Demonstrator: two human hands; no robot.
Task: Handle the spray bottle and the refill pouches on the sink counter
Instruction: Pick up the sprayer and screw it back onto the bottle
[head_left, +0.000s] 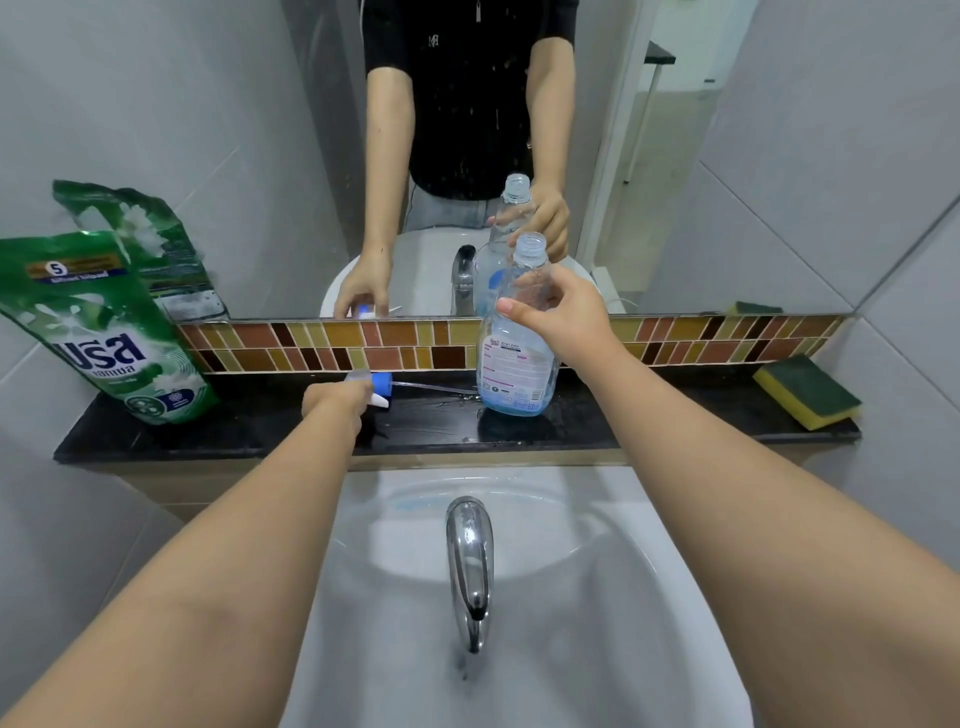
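Our right hand (558, 306) grips the open spray bottle (519, 332), upright on the counter (649, 421). Our left hand (335, 397) holds the sprayer head (376, 387) at its 9 o'clock, tube pointing 3 o'clock. Green pouch (104, 332) far at 9 o'clock.

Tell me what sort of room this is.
Most likely a home bathroom: a white basin with a chrome tap, a wall mirror above a dark tiled ledge, and a green refill pouch beside a sponge.
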